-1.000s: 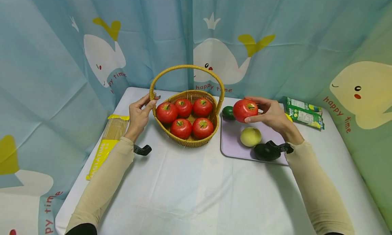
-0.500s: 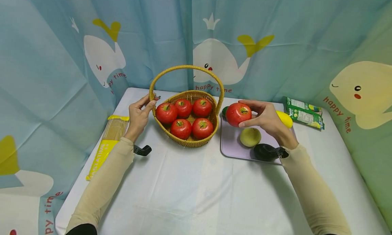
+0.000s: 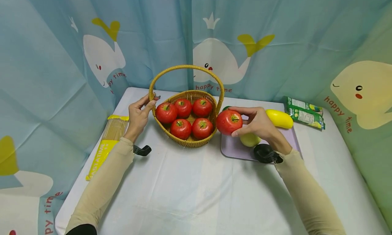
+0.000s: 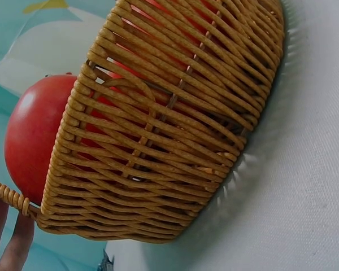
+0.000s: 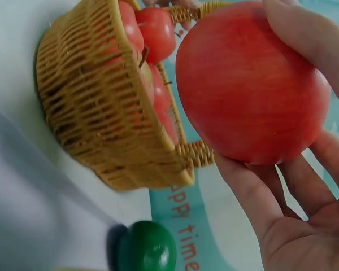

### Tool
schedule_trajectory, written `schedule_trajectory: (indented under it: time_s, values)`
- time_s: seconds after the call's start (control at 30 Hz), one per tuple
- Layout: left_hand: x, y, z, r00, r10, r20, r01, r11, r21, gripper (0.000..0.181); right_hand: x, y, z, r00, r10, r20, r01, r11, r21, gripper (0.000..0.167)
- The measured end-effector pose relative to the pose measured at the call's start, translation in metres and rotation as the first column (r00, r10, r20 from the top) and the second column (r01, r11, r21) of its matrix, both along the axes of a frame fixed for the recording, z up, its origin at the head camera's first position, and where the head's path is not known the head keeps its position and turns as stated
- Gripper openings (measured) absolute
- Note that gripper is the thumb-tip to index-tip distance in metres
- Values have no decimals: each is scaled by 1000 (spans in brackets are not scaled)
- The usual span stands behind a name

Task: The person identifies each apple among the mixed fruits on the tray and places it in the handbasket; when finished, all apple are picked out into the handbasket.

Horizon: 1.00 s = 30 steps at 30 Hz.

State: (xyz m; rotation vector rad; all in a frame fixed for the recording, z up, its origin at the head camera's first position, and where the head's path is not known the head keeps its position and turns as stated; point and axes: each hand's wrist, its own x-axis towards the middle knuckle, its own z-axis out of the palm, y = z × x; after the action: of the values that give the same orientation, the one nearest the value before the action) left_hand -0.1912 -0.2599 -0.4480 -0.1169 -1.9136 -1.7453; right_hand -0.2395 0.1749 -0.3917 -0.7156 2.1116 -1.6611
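Observation:
A wicker basket (image 3: 190, 144) with a tall arched handle stands near the back of the table, and several red apples (image 3: 181, 128) lie in it. My left hand (image 3: 139, 116) grips the base of the handle on its left side; the left wrist view shows fingers (image 4: 17, 243) around the handle (image 4: 8, 193). Just right of the basket rim, my right hand (image 3: 258, 124) holds another red apple (image 3: 229, 122) in the air between thumb and fingers. In the right wrist view this apple (image 5: 251, 84) is close up, with the basket (image 5: 101, 107) behind it.
Right of the basket is a lilac tray (image 3: 232, 152) bearing a pale yellow-green round fruit (image 3: 249, 140), a dark avocado-like item (image 3: 262, 152), a yellow elongated item (image 3: 280, 119) and a green item (image 5: 151, 247). Green packets (image 3: 304, 112) lie at back right, a pasta pack (image 3: 107, 143) at left.
My right hand has carried the apple left and slightly toward me, from above the tray to the basket's right edge. The yellow item has come into view. The left hand stays on the handle.

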Motion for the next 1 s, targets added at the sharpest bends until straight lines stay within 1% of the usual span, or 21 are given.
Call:
schedule_trajectory:
  time_s: [0.1, 0.33, 0.5, 0.6, 0.83, 1.0]
  values:
    - [0, 0, 0, 1000, 1, 7, -1, 1000, 3, 35, 2, -5, 1, 1000, 18, -8, -18, 1000, -4, 79]
    - [0, 0, -1, 1000, -3, 0, 3, 1000, 4, 35, 3, -14, 2, 1000, 9, -2, -9, 1000, 2, 78]
    - [0, -1, 0, 1000, -3, -10, 3, 1000, 2, 36, 4, -22, 4, 997, 9, -74, -6, 999, 53, 78]
    - [1, -1, 0, 1000, -5, -12, 5, 1000, 2, 36, 4, -28, 5, 995, 11, -97, -4, 997, 73, 78]
    - [1, -1, 1, 1000, -12, -18, 12, 1000, 4, 36, 4, -47, 7, 997, 14, -73, -10, 998, 60, 80]
    - [1, 0, 1, 1000, -12, -8, 12, 1000, 5, 35, 4, -62, 11, 995, 25, -93, -19, 997, 70, 81]
